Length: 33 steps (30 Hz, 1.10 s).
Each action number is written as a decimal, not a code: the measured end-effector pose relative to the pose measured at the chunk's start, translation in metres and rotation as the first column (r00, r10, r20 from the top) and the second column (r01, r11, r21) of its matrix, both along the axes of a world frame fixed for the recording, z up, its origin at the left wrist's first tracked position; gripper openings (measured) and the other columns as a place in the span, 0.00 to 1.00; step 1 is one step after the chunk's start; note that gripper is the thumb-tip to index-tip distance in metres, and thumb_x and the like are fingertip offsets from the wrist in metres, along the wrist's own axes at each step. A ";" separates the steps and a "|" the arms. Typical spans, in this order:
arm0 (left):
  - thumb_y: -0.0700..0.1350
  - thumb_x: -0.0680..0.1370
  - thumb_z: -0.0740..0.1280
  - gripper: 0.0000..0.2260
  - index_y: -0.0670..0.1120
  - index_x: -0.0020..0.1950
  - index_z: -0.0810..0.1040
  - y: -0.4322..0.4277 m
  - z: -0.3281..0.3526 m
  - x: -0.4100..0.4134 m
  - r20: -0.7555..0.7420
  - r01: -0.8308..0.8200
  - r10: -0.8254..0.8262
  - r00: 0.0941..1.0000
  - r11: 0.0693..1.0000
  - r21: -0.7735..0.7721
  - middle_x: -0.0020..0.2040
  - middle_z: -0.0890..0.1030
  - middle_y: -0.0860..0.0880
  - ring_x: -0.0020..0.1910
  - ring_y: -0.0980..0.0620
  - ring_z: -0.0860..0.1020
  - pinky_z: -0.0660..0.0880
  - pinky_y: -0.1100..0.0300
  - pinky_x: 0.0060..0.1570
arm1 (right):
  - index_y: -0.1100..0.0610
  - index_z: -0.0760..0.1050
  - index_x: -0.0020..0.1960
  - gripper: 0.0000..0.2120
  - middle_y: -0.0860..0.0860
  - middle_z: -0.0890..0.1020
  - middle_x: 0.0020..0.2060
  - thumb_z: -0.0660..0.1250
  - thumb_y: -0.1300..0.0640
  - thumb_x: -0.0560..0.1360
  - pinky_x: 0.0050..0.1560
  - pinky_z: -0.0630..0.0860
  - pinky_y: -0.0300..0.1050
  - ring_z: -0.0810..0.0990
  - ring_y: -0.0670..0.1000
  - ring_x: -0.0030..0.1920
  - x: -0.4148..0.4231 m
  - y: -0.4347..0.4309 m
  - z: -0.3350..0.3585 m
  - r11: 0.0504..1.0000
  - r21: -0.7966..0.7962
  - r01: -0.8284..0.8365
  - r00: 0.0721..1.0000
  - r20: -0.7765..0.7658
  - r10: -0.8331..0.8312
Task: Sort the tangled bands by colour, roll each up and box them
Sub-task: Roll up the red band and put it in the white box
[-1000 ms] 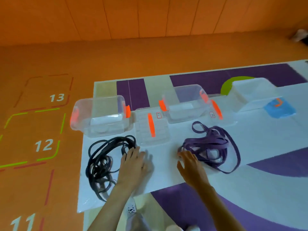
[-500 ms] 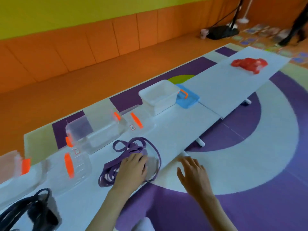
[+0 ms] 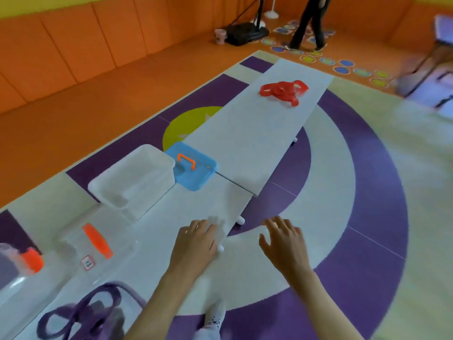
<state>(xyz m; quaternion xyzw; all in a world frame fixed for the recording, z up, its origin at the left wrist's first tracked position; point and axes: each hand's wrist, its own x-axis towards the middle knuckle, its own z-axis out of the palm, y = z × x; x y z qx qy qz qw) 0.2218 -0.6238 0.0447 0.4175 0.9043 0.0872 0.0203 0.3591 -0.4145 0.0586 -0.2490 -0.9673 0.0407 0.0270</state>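
Observation:
A loose heap of red bands [image 3: 283,91] lies at the far end of the long white low table [image 3: 245,138]. A tangle of purple bands [image 3: 81,312] lies at the near left on the table. My left hand [image 3: 196,244] hovers flat over the table's front edge, fingers straight, holding nothing. Over the rug to the right, my right hand [image 3: 284,241] is spread and empty. A white open box [image 3: 133,177] stands mid-table with its blue lid [image 3: 193,169] beside it. A clear box [image 3: 14,273] with orange clips and a clear lid [image 3: 98,244] sit at the left.
The table stands on a purple and cream rug [image 3: 367,192] over an orange floor. A person's legs [image 3: 308,23] stand at the far back beside a black bag [image 3: 245,33] and a pink cup [image 3: 220,35]. My socked foot [image 3: 215,317] shows under my arms.
The view has swung right along the table: the black bands left the frame, the purple bands slid to the lower left. Both hands moved right, off the purple bands, toward the red bands.

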 end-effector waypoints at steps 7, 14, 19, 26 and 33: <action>0.45 0.71 0.69 0.06 0.51 0.47 0.80 0.157 -0.004 -0.071 -0.031 0.123 -0.121 0.992 0.992 0.042 0.47 0.82 0.53 0.46 0.48 0.81 0.76 0.54 0.39 | 0.50 0.82 0.61 0.15 0.49 0.85 0.56 0.73 0.47 0.77 0.48 0.82 0.50 0.85 0.54 0.52 -0.043 0.142 0.002 0.991 -0.004 0.135 0.991 0.017 -0.135; 0.48 0.74 0.65 0.07 0.50 0.47 0.81 0.335 -0.016 -0.128 -0.085 0.153 -0.154 0.984 0.988 -0.023 0.46 0.82 0.53 0.46 0.48 0.81 0.76 0.53 0.41 | 0.51 0.82 0.58 0.13 0.49 0.85 0.54 0.71 0.46 0.77 0.48 0.82 0.51 0.84 0.54 0.51 -0.085 0.312 -0.014 0.985 -0.027 0.172 0.984 0.046 -0.171; 0.46 0.73 0.74 0.07 0.49 0.50 0.84 0.456 -0.004 -0.156 -0.026 0.067 -0.069 0.997 0.995 -0.072 0.48 0.84 0.51 0.47 0.47 0.82 0.79 0.50 0.42 | 0.50 0.80 0.59 0.13 0.49 0.84 0.54 0.70 0.46 0.77 0.46 0.80 0.52 0.84 0.55 0.52 -0.122 0.437 -0.007 0.984 -0.085 0.154 0.987 0.058 -0.150; 0.47 0.71 0.77 0.09 0.50 0.51 0.85 0.584 0.007 -0.212 -0.025 -0.050 0.047 0.999 0.994 -0.095 0.47 0.84 0.52 0.46 0.46 0.83 0.80 0.50 0.39 | 0.51 0.80 0.61 0.13 0.50 0.82 0.56 0.69 0.48 0.78 0.49 0.78 0.52 0.83 0.58 0.53 -0.201 0.574 0.015 0.989 -0.135 0.058 0.998 0.023 -0.056; 0.48 0.73 0.77 0.10 0.50 0.53 0.85 0.688 -0.014 -0.292 0.002 -0.114 0.115 0.993 0.987 -0.110 0.48 0.85 0.51 0.47 0.47 0.84 0.81 0.50 0.40 | 0.51 0.80 0.62 0.14 0.50 0.82 0.57 0.69 0.48 0.79 0.49 0.78 0.51 0.83 0.57 0.54 -0.305 0.697 0.006 0.993 -0.105 -0.052 0.998 0.025 0.055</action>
